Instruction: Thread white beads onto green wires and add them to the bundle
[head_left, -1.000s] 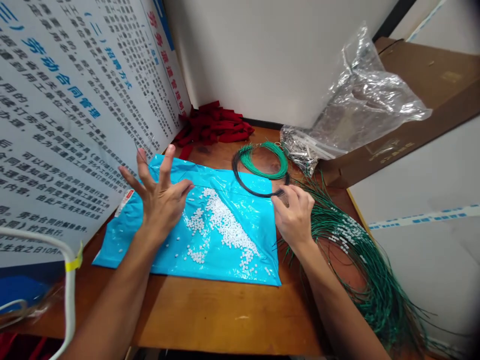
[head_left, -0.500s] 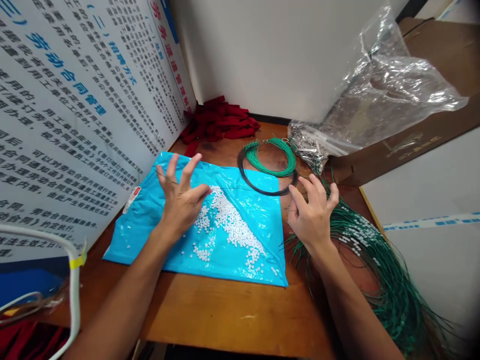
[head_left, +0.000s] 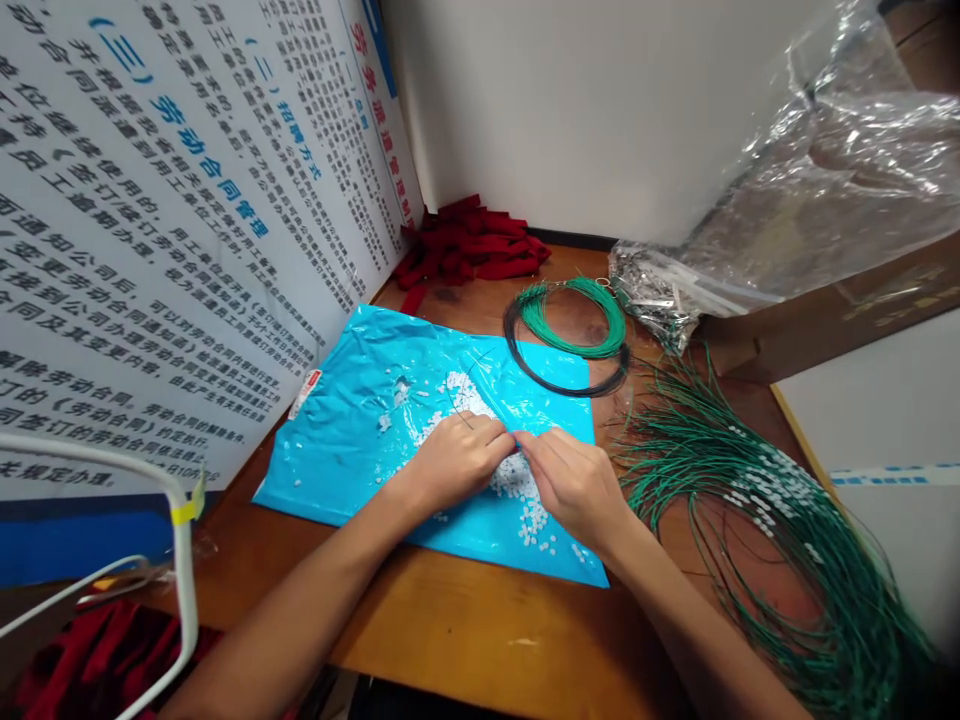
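My left hand is closed in a pinch over the blue plastic bag, with a thin dark strand rising from its fingers. Fingertip to fingertip with it, my right hand is pinched too. What lies between the fingertips is too small to make out. Small white beads are scattered on the bag beneath and around both hands. Behind them, a coil of black wire overlaps the bag's back edge, beside a coil of green wire.
A large bundle of green strands with white beads covers the right side. Red fabric strips lie at the back. A clear bag of metal parts leans by a cardboard box. A white tube stands left.
Both hands have come together over the beads from wide apart, and the strand stretched between them is no longer taut. The view has shifted, so the scene sits farther right.
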